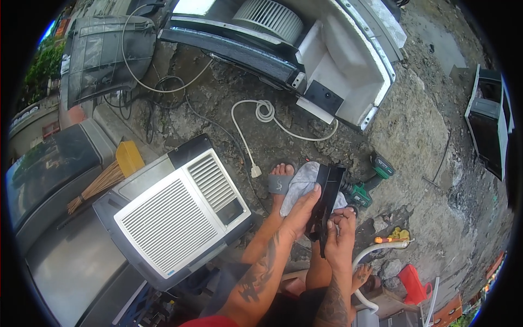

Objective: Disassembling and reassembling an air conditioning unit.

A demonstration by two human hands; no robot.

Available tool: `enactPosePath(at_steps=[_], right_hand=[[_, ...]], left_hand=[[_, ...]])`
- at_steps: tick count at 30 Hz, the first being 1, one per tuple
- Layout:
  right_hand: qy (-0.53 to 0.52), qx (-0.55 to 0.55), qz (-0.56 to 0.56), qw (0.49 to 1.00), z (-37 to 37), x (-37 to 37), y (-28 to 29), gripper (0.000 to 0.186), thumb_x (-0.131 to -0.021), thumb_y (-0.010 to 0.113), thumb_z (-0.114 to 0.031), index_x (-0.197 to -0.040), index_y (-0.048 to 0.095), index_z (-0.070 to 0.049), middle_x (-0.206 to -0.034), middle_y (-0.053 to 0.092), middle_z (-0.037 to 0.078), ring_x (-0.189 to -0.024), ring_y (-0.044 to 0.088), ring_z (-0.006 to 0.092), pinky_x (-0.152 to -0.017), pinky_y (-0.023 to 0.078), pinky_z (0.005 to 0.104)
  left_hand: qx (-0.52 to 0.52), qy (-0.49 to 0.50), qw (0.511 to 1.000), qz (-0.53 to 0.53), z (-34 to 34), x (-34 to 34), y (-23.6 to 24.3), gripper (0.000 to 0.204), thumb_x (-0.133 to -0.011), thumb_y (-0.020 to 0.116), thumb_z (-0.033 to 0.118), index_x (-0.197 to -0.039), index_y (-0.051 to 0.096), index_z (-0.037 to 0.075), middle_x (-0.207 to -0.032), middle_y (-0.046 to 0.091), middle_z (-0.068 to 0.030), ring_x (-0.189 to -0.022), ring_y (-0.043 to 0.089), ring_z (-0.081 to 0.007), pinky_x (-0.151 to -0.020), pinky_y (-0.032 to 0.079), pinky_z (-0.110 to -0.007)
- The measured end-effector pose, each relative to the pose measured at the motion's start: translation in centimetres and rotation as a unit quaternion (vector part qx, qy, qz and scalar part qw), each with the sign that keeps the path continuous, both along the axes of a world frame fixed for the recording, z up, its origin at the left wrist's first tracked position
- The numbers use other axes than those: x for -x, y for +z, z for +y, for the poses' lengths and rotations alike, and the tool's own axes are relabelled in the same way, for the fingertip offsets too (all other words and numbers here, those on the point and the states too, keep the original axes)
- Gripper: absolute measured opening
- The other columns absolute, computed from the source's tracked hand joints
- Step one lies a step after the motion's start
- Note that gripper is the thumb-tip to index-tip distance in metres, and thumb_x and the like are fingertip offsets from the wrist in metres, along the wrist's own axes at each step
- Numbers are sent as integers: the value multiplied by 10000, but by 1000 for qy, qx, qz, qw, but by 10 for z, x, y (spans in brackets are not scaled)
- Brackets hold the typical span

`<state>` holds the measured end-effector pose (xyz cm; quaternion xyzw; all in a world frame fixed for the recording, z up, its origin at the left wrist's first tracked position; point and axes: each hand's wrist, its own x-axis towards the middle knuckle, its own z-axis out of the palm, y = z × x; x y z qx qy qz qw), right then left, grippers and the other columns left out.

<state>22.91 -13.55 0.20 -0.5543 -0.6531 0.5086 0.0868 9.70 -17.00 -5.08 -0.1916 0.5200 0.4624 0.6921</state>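
Note:
In front of me, a long black plastic piece (327, 191) with slots and ridges is held tilted between both hands. My left hand (303, 211) grips its left side, thumb on the surface, and has a grey cloth (298, 188) bunched with it. My right hand (341, 231) is closed with bent fingers at the piece's lower right edge. Just beyond the right hand, a green and black cordless drill (366, 185) lies on the ground. My sandalled foot (281, 177) shows beside the cloth.
To the left stands a white-grilled window air conditioner (180, 212). An opened air conditioner casing with a blower wheel (269, 19) sits ahead, its knotted white cord (265, 111) on rough ground. At right are a yellow-handled screwdriver (387, 240), a white hose (376, 248) and a red plastic object (414, 284).

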Motion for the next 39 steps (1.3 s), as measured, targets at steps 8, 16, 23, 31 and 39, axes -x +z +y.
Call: enactPosePath(at_steps=[8,16,23,31,39], right_hand=[[-149,13,10,989,-3,-28,-38,164,-1004,454,-33,-1139,531,21,-1176,533,76,-999,569,129,-860,449,248],[-303,109,81,943,3,-5,-36,156,-994,500,-54,-934,609,41,-1160,516,119,-1054,517,195,-937,420,301],[-298,89,44,949,-12,-29,-54,139,-996,478,-36,-988,587,48,-1106,526,112,-1009,547,196,-925,423,313],[-435,188,108,874,-11,-35,-44,152,-991,396,18,-969,547,10,-968,600,81,-858,609,132,-760,489,241],[-484,213,130,839,-15,-38,-42,153,-1014,394,-19,-1053,542,-12,-946,620,90,-771,586,94,-665,483,226]], left_hand=[[-148,-81,896,411,26,51,1,441,-981,552,374,-1205,578,-6,-1097,621,-93,-1051,530,-170,-947,402,-327],[-254,54,908,330,75,99,21,518,-902,609,-15,-1376,406,31,-1411,483,-178,-1201,558,-221,-1007,472,-383],[-195,188,921,279,81,94,11,432,-886,684,45,-1264,476,70,-1094,635,-106,-1094,622,-261,-983,488,-512],[-92,201,925,308,76,84,-12,460,-930,683,340,-1252,502,66,-1218,547,-91,-1131,558,-245,-986,447,-517],[-140,211,965,68,60,100,-15,369,-952,597,327,-1172,582,31,-1132,608,-159,-1015,583,-272,-871,486,-421]])
